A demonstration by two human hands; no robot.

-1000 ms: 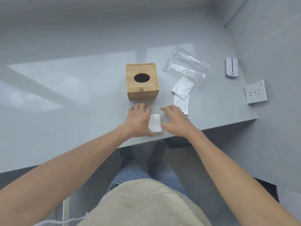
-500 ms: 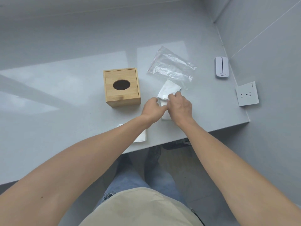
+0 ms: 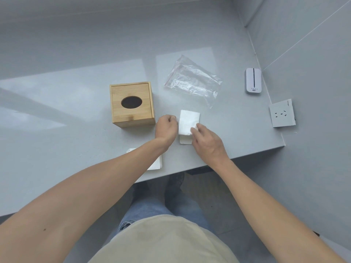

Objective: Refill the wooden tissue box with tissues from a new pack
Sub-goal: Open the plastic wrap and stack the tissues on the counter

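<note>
Bamboo-coloured wooden tissue box point(image 3: 132, 105) sits on the grey bench point(image 3: 76, 111), lid on, oval slot facing up and dark; no tissue shows through it. Landmark for all else: this box.

Just right of the box, near its front corner, a folded white tissue point(image 3: 188, 121) is held above a second tissue point(image 3: 185, 139) lying flat on the bench. Left hand point(image 3: 165, 128) has its fingers curled in at the tissue's left edge; whether they actually grip that edge cannot be told from this angle. Right hand point(image 3: 206, 142) has its fingers narrowed on the lower right corner, thumb on top.

Behind and right of the box: clear zip bag point(image 3: 192, 81), flat and apparently emptied, presumably the pack. In front of the box, near the bench edge, a small stack of tissues point(image 3: 156, 163), partly hidden under the left forearm. Well right of the box, a white device point(image 3: 253, 80) and a wall socket point(image 3: 282, 115).

Step in hand, as judged: tissues are out of the pack and being gathered or refolded one by one; the box is not yet filled.

Next move likely calls for carrying this tissue to the stack in front, squaring the edges. Then the box must be opened; from here it is unclear how, since only the top panel and its slot are visible.
</note>
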